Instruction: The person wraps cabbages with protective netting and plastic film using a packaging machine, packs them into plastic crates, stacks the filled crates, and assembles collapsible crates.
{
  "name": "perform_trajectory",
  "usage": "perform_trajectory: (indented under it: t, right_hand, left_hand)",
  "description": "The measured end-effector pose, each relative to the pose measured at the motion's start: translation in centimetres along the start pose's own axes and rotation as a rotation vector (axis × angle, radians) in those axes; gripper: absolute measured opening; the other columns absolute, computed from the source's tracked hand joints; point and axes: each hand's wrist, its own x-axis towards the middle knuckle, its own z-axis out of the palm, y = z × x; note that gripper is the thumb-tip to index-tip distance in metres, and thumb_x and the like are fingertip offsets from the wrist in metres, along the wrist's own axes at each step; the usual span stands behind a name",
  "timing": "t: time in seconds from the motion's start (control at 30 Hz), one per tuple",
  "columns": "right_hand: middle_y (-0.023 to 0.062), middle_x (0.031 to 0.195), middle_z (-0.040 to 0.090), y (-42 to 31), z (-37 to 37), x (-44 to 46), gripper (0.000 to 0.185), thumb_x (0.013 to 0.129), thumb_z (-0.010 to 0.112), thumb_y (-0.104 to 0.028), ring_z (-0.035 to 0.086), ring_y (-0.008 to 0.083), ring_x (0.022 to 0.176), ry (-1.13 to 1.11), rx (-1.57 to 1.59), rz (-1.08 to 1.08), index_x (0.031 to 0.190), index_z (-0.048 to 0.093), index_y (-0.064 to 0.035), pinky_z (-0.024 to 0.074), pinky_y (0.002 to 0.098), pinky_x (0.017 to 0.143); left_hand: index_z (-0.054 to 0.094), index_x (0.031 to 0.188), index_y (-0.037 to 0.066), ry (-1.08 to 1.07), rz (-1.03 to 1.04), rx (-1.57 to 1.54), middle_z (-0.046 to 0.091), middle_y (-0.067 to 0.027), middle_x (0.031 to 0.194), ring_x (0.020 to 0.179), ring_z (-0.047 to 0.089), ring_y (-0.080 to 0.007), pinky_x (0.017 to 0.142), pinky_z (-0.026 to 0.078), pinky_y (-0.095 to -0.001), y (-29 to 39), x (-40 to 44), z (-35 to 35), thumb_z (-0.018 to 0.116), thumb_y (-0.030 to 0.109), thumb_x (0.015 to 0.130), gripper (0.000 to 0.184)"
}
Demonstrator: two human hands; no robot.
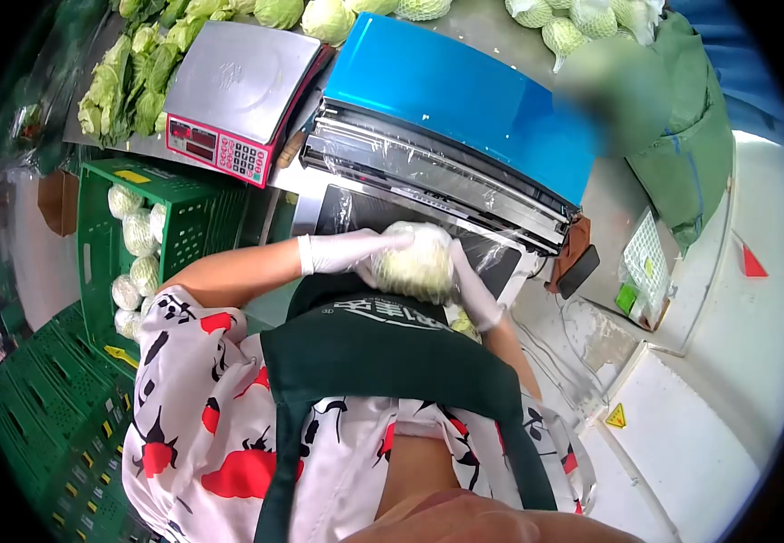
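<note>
A pale green cabbage [417, 263] under clear plastic film is held close to the apron, between my two white-gloved hands. My left hand [356, 251] presses on its left side, with the fingers reaching over the top. Along its right side lies my right hand [474, 288], its fingers partly hidden and blurred. Just beyond the cabbage is the film-wrapping machine [464, 90] with a blue cover, and clear film [401, 163] stretches over its rollers. The machine's dark plate [369, 212] shows behind the cabbage.
A red-framed scale [238, 77] stands left of the machine. Loose cabbages [327, 20] and leaves [129, 86] lie behind it. A green crate [98, 244] at left holds wrapped cabbages. At right are netted cabbages [562, 38], a green sack [695, 136] and a dark phone-like object [578, 271].
</note>
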Motion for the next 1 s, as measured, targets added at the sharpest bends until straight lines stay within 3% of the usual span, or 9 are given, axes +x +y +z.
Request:
perform_trajectory:
  t: [0.2,0.23,0.33,0.47,0.6,0.73,0.8,0.93,1.0]
  right_hand:
    - [0.0042,0.090,0.070,2.3,-2.2,2.1,0.078,0.096,0.030,-0.072,0.062,0.0162,0.070,-0.208,0.418,0.337,0.126,0.059,-0.0064,0.0457,0.0199,0.061]
    - [0.0064,0.096,0.071,1.2,-2.0,-0.6,0.059,0.100,0.045,-0.055,0.065,0.0197,0.074,-0.138,0.412,0.236,0.127,0.059,-0.0040,0.0496,0.0225,0.072]
    - [0.0085,0.093,0.071,5.6,-1.7,-2.8,0.038,0.101,0.055,-0.033,0.066,0.0186,0.076,0.281,-0.372,-0.411,0.119,0.063,-0.0011,0.0500,0.0228,0.073]
    - [0.0062,0.078,0.066,8.5,-1.4,-2.1,0.024,0.100,0.057,-0.020,0.063,0.0138,0.070,0.578,-0.117,-0.465,0.102,0.065,0.0020,0.0489,0.0222,0.067]
    - [0.0009,0.062,0.056,6.4,-1.9,-3.6,0.028,0.099,0.059,-0.023,0.053,0.0090,0.055,0.629,0.119,-0.374,0.085,0.063,-0.0001,0.0436,0.0250,0.052]
    - [0.0012,0.063,0.057,14.1,-3.1,-0.5,0.031,0.098,0.061,-0.028,0.050,0.0091,0.048,0.567,0.086,0.014,0.086,0.068,-0.0012,0.0402,0.0259,0.045]
    - [0.0027,0.065,0.062,16.8,-2.0,2.3,0.030,0.098,0.061,-0.029,0.056,0.0116,0.053,0.471,-0.095,0.040,0.090,0.071,-0.0016,0.0449,0.0283,0.049]
    - [0.0085,0.081,0.066,21.4,-0.2,10.7,0.027,0.098,0.058,-0.025,0.061,0.0151,0.070,0.209,-0.748,-0.212,0.102,0.068,-0.0008,0.0494,0.0311,0.062]
    - [0.0095,0.084,0.065,20.9,0.4,12.0,0.027,0.098,0.057,-0.024,0.061,0.0160,0.074,0.133,-0.708,-0.215,0.104,0.067,-0.0003,0.0494,0.0316,0.065]
  left_hand:
    - [0.042,0.145,0.005,0.021,0.026,-0.306,0.059,-0.0126,0.133,0.119,0.059,-0.0216,0.103,0.044,-0.0368,-1.7,-1.9,1.1,0.048,0.058,0.098,0.071]
    - [0.043,0.145,0.008,-0.034,0.041,-0.482,0.060,-0.0134,0.132,0.119,0.060,-0.0215,0.103,0.045,-0.0356,-3.0,-2.0,0.4,0.056,0.038,0.100,0.056]
    - [0.040,0.146,0.007,0.346,0.377,0.381,0.063,-0.0172,0.128,0.112,0.064,-0.0227,0.098,0.050,-0.0370,-6.4,-3.5,0.6,0.062,0.027,0.096,0.059]
    - [0.048,0.140,0.012,0.741,0.548,1.409,0.067,-0.0137,0.094,0.087,0.068,-0.0301,0.079,0.055,-0.0402,-7.4,-5.0,1.0,0.058,0.005,0.086,0.055]
    - [0.054,0.133,0.010,1.046,0.848,1.050,0.064,-0.0082,0.071,0.053,0.061,-0.0195,0.051,0.051,-0.0318,-6.4,-5.6,2.2,0.052,0.006,0.096,0.037]
    - [0.062,0.122,0.005,0.639,0.309,0.031,0.064,-0.0042,0.070,0.048,0.053,-0.0068,0.047,0.047,-0.0268,-12.7,-2.8,-0.4,0.049,0.020,0.103,0.027]
    - [0.066,0.115,0.005,0.516,0.096,0.165,0.058,-0.0015,0.067,0.051,0.050,-0.0077,0.047,0.046,-0.0279,-14.0,0.2,-0.4,0.051,0.028,0.103,0.031]
    - [0.068,0.093,0.004,0.363,0.591,1.133,0.068,-0.0183,0.075,0.066,0.068,-0.0333,0.063,0.055,-0.0422,-14.8,7.0,0.0,0.060,0.022,0.088,0.020]
    - [0.064,0.089,0.006,0.552,0.604,1.210,0.065,-0.0136,0.068,0.063,0.066,-0.0316,0.060,0.054,-0.0433,-14.3,6.0,0.7,0.060,0.018,0.081,0.015]
